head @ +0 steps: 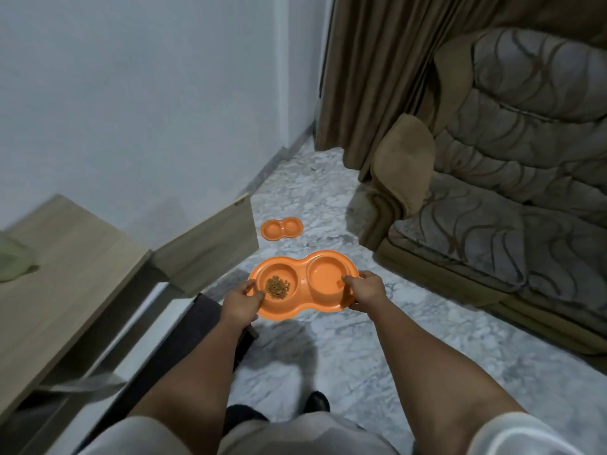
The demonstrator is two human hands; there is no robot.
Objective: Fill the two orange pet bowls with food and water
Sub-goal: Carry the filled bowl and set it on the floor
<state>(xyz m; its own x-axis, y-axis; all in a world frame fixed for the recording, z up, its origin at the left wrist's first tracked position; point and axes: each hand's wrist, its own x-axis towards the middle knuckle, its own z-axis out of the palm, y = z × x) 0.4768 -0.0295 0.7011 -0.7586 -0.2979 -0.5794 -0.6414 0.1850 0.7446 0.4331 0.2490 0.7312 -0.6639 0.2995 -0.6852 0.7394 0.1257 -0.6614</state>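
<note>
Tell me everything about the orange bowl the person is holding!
The orange double bowl looks like smooth plastic, peanut-shaped, with two round cups. The left cup holds a small heap of brown kibble; the right cup looks empty, though water would be hard to see. It is held roughly level above the marble floor, the left hand gripping one end, the right hand the other.

No legible text, label or number anywhere; small dark mark on cabinet door [239, 201], perhaps hardware, unreadable
</note>
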